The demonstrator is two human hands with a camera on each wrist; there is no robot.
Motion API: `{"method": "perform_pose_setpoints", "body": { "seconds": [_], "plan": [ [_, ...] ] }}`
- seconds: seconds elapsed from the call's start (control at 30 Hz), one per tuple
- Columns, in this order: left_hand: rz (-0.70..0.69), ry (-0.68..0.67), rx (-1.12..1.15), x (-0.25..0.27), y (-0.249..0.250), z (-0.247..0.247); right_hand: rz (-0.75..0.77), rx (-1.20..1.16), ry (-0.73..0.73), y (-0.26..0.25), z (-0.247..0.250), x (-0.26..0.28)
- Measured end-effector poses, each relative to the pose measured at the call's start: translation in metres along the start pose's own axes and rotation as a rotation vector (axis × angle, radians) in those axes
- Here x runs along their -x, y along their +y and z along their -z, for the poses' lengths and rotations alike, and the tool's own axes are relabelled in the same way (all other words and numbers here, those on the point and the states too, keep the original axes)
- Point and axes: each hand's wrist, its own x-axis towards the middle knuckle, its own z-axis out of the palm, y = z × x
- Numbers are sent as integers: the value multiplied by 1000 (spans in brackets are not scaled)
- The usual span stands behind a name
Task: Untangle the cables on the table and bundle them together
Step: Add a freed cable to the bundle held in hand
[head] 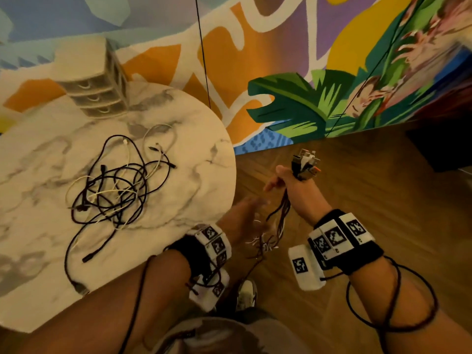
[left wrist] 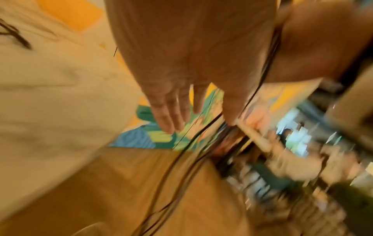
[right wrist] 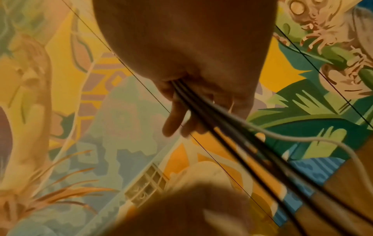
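A tangle of black and white cables (head: 112,182) lies on the round marble table (head: 204,175). Off the table's right edge, my right hand (head: 281,183) grips a held bunch of cables (head: 279,215). Their connector ends (head: 305,164) stick up above the fist and the loose ends hang toward the floor. The right wrist view has the right hand (right wrist: 187,111) curled round the dark and white strands (right wrist: 242,135). My left hand (head: 246,213), blurred, reaches with straight fingers beside the hanging strands. In the left wrist view the left hand (left wrist: 175,111) is flat, with cables (left wrist: 201,135) running past its thumb.
A small beige drawer unit (head: 94,80) stands at the table's far side. A painted mural wall (head: 332,85) rises behind, with thin black cords (head: 204,60) hanging before it. Wooden floor (head: 357,187) lies to the right, and a shoe (head: 246,295) shows below my hands.
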Motion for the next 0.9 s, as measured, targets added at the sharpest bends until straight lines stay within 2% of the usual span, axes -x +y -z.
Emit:
{"method": "perform_pose_setpoints", "body": {
  "seconds": [0.03, 0.1, 0.17, 0.27, 0.33, 0.4, 0.43, 0.53, 0.6, 0.7, 0.73, 0.83, 0.9],
  "plan": [
    [-106, 19, 148, -6, 23, 8, 35, -1, -5, -6, 4, 2],
    [-183, 36, 285, -10, 70, 22, 66, -52, -10, -22, 11, 4],
    [-156, 73, 454, -8, 101, 33, 86, -175, -42, -36, 22, 7],
    [-117, 80, 747, -10, 121, 49, 139, -376, -182, -40, 35, 5],
    [-152, 82, 813, -12, 124, 59, 155, -232, -269, -23, 31, 1],
    [-212, 127, 699, -14, 130, 70, 162, -11, -299, -2, 17, -1],
    [-246, 159, 557, -16, 134, 72, 172, 29, -245, 7, 10, -4],
    [-412, 203, -52, -16, 145, 70, 175, 173, -109, 16, -2, -20],
    [-467, 214, -278, -12, 150, 71, 92, 276, -89, 27, -8, -34],
    [-554, 302, -494, -6, 157, 90, -103, 52, 24, 64, -8, -52],
    [-619, 357, -567, -4, 160, 96, -190, 56, 42, 84, -7, -57],
    [-776, 487, -675, -2, 171, 108, -402, 212, -5, 126, -3, -63],
    [-838, 523, -757, -4, 171, 104, -492, 219, -41, 130, -6, -70]
  ]
}}
